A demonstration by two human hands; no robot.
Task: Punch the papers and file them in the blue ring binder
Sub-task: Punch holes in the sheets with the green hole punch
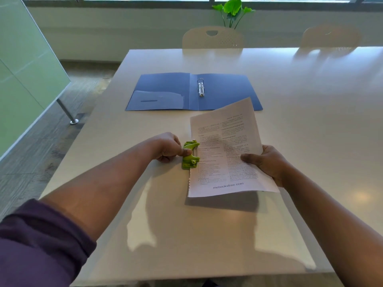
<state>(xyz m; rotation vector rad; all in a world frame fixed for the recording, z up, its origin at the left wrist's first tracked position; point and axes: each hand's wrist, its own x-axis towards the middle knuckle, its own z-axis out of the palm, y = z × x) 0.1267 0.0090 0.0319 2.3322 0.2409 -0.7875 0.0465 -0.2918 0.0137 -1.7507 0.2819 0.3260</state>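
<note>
A stack of printed papers (226, 150) lies tilted on the table, its left edge pushed into a small green hole punch (190, 155). My left hand (169, 147) grips the punch from the left, thumb on its top. At the papers' right edge, my right hand (267, 162) holds the stack, thumb on the top sheet. The blue ring binder (165, 90) lies open flat beyond the papers, and its metal rings (201, 87) stand closed at the spine. A clear pocket sits inside its left cover.
The white table (310, 121) stretches far to the right. Two pale chairs (213, 38) stand at its far side, a green plant (233, 9) behind them by the window. A green glass partition (24, 69) runs along the left.
</note>
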